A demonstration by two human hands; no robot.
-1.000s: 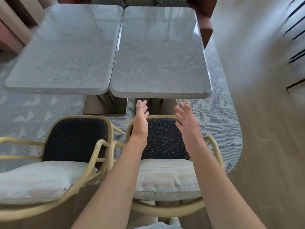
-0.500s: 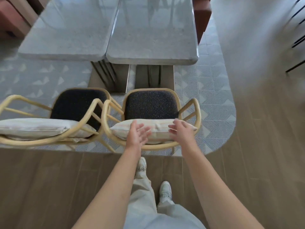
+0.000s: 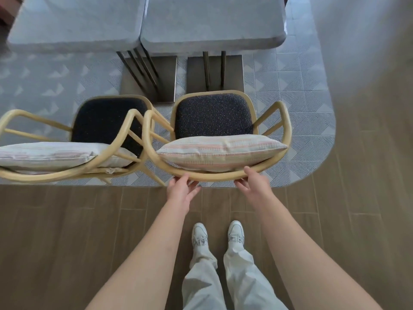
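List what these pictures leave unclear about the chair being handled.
Head view, grip: left hand and right hand meet the back rail, with fingertips tucked beneath it.
Head view, front legs: covered by the seat.
Head view, neighbouring chair: cut by the left edge.
Head view, tabletops: cut by the top edge.

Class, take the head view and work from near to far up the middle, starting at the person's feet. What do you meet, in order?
The shoes → left hand and right hand, side by side → back rail they grip → striped cushion → dark seat → table base → table top.
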